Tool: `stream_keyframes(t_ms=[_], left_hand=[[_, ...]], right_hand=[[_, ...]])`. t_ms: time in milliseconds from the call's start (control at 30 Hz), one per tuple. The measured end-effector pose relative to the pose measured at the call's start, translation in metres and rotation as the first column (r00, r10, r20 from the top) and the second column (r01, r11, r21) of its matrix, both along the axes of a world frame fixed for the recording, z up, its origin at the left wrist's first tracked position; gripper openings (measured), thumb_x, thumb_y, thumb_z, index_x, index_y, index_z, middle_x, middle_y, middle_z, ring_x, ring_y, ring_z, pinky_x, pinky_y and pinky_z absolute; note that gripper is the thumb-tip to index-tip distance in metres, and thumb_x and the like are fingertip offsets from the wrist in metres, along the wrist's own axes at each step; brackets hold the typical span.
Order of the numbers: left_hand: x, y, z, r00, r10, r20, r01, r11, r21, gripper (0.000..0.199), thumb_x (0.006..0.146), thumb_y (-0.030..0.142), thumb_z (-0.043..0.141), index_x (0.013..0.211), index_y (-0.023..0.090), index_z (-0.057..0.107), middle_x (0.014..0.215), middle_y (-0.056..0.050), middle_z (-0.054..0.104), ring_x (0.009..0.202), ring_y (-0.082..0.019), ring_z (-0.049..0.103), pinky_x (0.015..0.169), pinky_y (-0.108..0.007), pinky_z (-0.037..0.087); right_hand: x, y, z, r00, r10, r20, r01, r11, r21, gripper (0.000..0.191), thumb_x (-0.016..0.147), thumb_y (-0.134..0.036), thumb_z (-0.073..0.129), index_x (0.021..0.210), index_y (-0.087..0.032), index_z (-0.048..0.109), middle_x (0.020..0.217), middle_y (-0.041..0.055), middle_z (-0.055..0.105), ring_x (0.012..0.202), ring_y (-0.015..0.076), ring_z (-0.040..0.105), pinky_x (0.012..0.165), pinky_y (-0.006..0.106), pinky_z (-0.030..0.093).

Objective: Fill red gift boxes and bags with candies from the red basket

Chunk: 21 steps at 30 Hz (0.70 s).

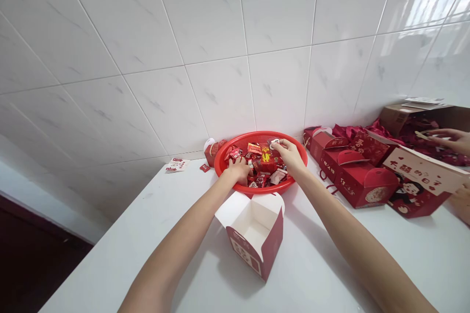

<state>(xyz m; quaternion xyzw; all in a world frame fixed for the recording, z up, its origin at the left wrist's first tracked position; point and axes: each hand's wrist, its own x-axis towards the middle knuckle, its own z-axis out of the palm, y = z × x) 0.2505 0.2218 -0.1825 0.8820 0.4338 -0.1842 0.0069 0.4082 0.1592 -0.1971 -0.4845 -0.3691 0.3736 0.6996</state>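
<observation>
My feed is bright and evenly lit, daylight coming from the upper right where a window reflection glares on the glossy wall tiles, and soft shadows fall under my forearms and beside the open red box on the white counter. Wide-angle distortion bends the tile lines and stretches the corners, and the bottom left drops dark. The middle is sharp; the far right edge looks slightly soft.

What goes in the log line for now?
left hand: in candies | right hand: pinching a candy | red basket | open box: empty
</observation>
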Motion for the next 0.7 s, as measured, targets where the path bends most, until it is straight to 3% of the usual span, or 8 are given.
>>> stream_keyframes(t_ms=[133,267,533,700], left_hand=[[0.005,0.002,-0.003,0.994,-0.060,-0.088,0.066,0.995,0.070,0.042,0.060,0.030,0.083,0.101,0.022,0.076,0.139,-0.020,0.054,0.135,-0.044,0.038,0.114,-0.069,0.011],[0.006,0.009,-0.013,0.992,-0.094,-0.088,0.108,0.979,0.175,0.041,0.061,0.021,0.080,0.102,0.022,0.075,0.127,-0.019,0.065,0.131,-0.042,0.043,0.114,-0.067,0.007],[0.007,0.026,-0.030,0.999,0.017,-0.032,-0.011,0.983,0.181,0.056,0.051,0.022,0.087,0.105,0.028,0.075,0.126,-0.015,0.068,0.136,-0.049,0.037,0.112,-0.070,-0.002],[0.010,0.023,-0.030,0.996,-0.013,-0.084,0.029,0.981,0.193,0.051,0.054,0.029,0.088,0.103,0.019,0.076,0.126,-0.022,0.066,0.134,-0.051,0.038,0.111,-0.071,0.003]], right_hand=[[0.001,0.002,-0.001,1.000,0.001,0.027,-0.002,1.000,0.008,0.029,0.062,-0.044,0.076,0.072,-0.020,0.061,0.073,0.0004,0.065,0.074,0.0174,0.060,0.064,0.028,0.047],[0.002,0.004,-0.002,0.998,0.007,0.055,-0.008,1.000,0.002,0.029,0.062,-0.045,0.075,0.070,-0.021,0.060,0.072,0.0001,0.065,0.072,0.0173,0.059,0.063,0.027,0.045],[0.003,0.006,-0.004,0.994,0.004,0.106,-0.003,1.000,-0.005,0.029,0.063,-0.046,0.072,0.068,-0.021,0.058,0.070,-0.0009,0.063,0.070,0.0163,0.057,0.062,0.028,0.044],[0.002,0.004,-0.002,0.994,0.016,0.106,-0.013,1.000,-0.024,0.028,0.063,-0.045,0.073,0.070,-0.021,0.059,0.071,0.0003,0.065,0.071,0.0175,0.059,0.061,0.028,0.045]])
